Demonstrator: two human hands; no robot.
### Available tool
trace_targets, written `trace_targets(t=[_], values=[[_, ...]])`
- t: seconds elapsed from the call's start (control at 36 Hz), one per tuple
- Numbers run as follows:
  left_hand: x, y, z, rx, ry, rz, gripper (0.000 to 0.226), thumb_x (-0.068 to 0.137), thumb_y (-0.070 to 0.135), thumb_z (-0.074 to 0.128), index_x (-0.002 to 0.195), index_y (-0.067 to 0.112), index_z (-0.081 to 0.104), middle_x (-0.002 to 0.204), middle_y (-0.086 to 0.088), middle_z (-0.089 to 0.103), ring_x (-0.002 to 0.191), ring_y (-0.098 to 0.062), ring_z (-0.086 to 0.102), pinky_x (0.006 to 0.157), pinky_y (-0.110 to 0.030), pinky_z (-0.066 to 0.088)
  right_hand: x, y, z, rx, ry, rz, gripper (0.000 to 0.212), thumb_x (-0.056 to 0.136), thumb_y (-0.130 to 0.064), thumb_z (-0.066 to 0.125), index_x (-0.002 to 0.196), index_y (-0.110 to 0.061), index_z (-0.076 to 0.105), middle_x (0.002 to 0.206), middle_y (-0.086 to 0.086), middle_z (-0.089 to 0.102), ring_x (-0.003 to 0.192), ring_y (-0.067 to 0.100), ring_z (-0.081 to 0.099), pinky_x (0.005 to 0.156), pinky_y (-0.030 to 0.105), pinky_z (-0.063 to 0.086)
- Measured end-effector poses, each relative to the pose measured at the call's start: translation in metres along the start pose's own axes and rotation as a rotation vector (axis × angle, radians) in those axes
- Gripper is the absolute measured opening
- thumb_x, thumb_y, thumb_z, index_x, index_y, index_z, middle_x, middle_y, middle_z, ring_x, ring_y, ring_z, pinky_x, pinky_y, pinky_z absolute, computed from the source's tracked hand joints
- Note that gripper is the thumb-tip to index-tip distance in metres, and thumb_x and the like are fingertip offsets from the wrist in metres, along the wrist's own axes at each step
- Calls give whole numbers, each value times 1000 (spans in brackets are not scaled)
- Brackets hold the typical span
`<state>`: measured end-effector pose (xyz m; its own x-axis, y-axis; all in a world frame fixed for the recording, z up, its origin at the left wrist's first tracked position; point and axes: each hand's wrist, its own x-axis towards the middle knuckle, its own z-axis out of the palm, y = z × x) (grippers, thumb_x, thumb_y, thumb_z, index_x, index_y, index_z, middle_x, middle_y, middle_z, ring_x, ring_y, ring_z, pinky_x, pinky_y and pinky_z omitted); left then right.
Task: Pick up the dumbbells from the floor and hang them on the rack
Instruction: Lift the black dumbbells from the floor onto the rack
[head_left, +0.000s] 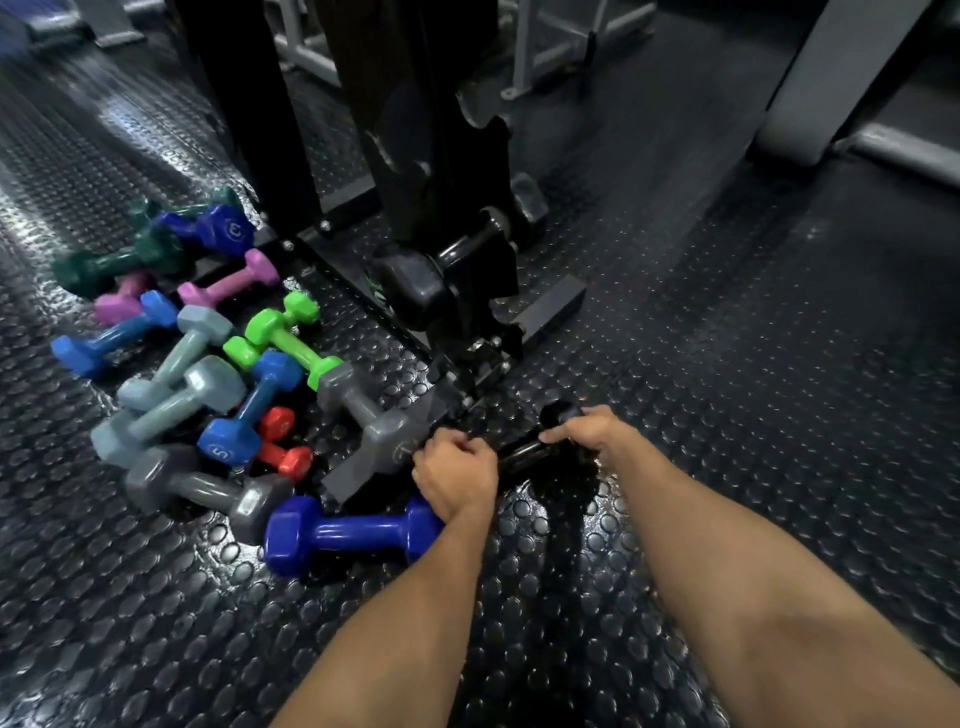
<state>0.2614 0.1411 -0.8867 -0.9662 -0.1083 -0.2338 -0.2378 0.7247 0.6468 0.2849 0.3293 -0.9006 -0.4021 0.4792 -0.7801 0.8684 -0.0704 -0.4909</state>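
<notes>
Both hands are on one black dumbbell (540, 441) lying on the floor (727, 364) just in front of the rack's base. The left hand (454, 475) has its fingers curled over the near end of the dumbbell; the head on that end is hidden under the hand. The right hand (592, 431) has its fingers curled over the handle next to the far head, which points toward the rack. The dumbbell appears to rest on the floor; whether it is lifted clear cannot be told.

The rack (441, 171) is a black upright frame standing at the middle of the floor area in view. One black dumbbell (452, 254) already hangs in a low notch of the rack.

The remaining dumbbells lie in a loose pile on the floor to the left of the rack:
- dark blue dumbbell (353, 532), nearest the person, touching the left wrist;
- grey dumbbell (371, 415), just left of the left hand;
- second grey dumbbell (208, 488);
- red dumbbell (280, 441);
- blue dumbbell marked 5 (249, 410);
- two pale grey-blue dumbbells (171, 400);
- two bright green dumbbells (283, 335);
- purple dumbbell (228, 280), dark green dumbbell (119, 260) and dark blue dumbbell marked 3 (208, 226), farthest back.

Grey machine frames (841, 78) stand at the far right of the floor.
</notes>
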Motion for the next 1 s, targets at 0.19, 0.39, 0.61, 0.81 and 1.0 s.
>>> trace_targets(t=[0.19,0.39,0.61,0.81,1.0], values=[[6,9,-1,-173,-62,-270,48,96,42,50,126,5,56,124,-19,62,117,-36,55,87,-42,47,-27,-7,-17,-210,-137,90,90,59,-36,89,133,-9,44,131,13,51,87,31,65,41,34,53],[20,16,-10,108,-337,-320,58,92,47,56,126,1,59,125,-17,64,114,-32,63,91,-37,52,-21,-11,14,187,150,153,97,69,-69,73,141,-15,34,134,21,48,106,43,61,69,50,61],[12,7,-11,375,-301,-82,63,93,56,51,130,5,49,127,-14,63,118,-32,61,96,-40,48,-14,-15,17,180,66,173,61,83,-60,62,121,-12,56,105,16,67,86,32,69,66,44,62],[7,33,-21,128,-382,-264,58,92,48,58,132,7,50,134,-17,58,125,-37,53,104,-41,43,-49,-12,-10,285,206,242,61,74,-61,70,108,-13,55,109,12,58,90,33,63,56,46,62],[-5,66,-84,-200,-249,-368,56,70,52,78,119,27,67,117,-5,69,114,-28,61,100,-34,46,-128,-46,-34,378,234,183,78,63,-70,69,107,-8,53,84,11,66,59,24,67,50,30,56]])
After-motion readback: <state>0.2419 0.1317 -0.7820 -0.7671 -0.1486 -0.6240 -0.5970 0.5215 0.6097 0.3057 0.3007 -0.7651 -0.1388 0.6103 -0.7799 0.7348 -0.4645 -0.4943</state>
